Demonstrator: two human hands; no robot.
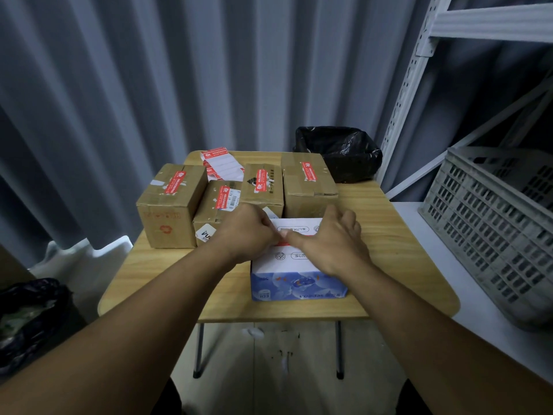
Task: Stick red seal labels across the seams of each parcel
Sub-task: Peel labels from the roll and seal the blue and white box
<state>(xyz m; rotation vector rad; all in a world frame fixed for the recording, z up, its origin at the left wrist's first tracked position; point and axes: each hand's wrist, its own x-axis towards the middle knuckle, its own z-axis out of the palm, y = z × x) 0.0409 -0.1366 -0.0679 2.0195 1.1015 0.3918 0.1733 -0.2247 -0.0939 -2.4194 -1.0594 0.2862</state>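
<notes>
A white and blue parcel [296, 283] stands near the front middle of the wooden table [395, 253]. Both hands lie on its top. My left hand [248, 232] has curled fingers pinching a red seal label [282, 242] at the top seam. My right hand [332, 244] lies flat, its thumb pressing on the same label. Most of the label is hidden under the hands. Behind stand several brown parcels, each with a red label on top: far left [170, 205], middle left [215, 208], middle [263, 187], right [308, 184].
A stack of label sheets [220, 163] lies at the table's back edge. A black bin bag [341, 151] sits behind the table to the right. A grey plastic crate [493, 217] rests on a white shelf at right. Another dark bag [27, 319] is at lower left.
</notes>
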